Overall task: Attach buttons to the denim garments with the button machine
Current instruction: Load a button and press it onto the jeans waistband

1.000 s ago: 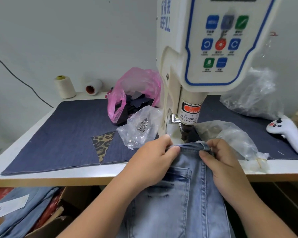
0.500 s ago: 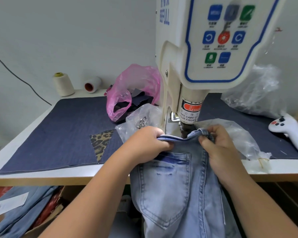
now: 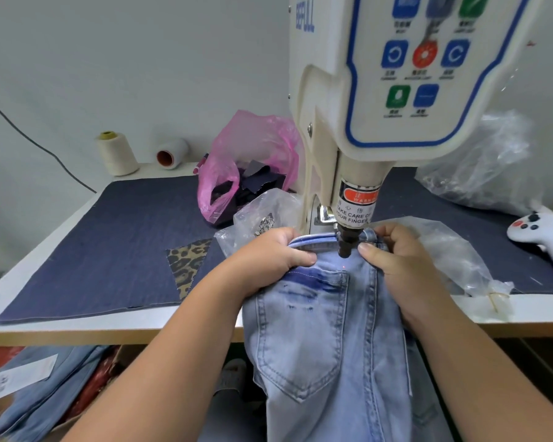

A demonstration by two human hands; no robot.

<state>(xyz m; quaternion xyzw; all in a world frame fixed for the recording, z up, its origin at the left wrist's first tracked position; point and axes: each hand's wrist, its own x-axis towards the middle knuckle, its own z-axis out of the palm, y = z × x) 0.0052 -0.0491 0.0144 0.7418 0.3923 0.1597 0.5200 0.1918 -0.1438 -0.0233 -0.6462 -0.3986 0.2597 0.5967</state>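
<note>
Light blue jeans (image 3: 329, 330) hang over the table's front edge, back pocket up. Their waistband (image 3: 316, 242) lies under the black punch (image 3: 347, 245) of the white button machine (image 3: 364, 122). My left hand (image 3: 268, 260) grips the waistband left of the punch. My right hand (image 3: 399, 260) grips it on the right, thumb close to the punch tip. A small red light dot shows on the denim just below the punch. A clear bag of metal buttons (image 3: 262, 224) lies behind my left hand.
A dark denim mat (image 3: 125, 244) with a leopard-print patch covers the table. A pink bag of fabric scraps (image 3: 237, 177), two thread cones (image 3: 117, 153) and clear plastic bags (image 3: 479, 167) stand behind. A white controller (image 3: 543, 234) lies at right. More jeans (image 3: 39, 393) are piled below left.
Both hands have carried the waistband forward and up, from in front of the punch to beneath it. The waistband, earlier sagging between my hands, is now held flatter.
</note>
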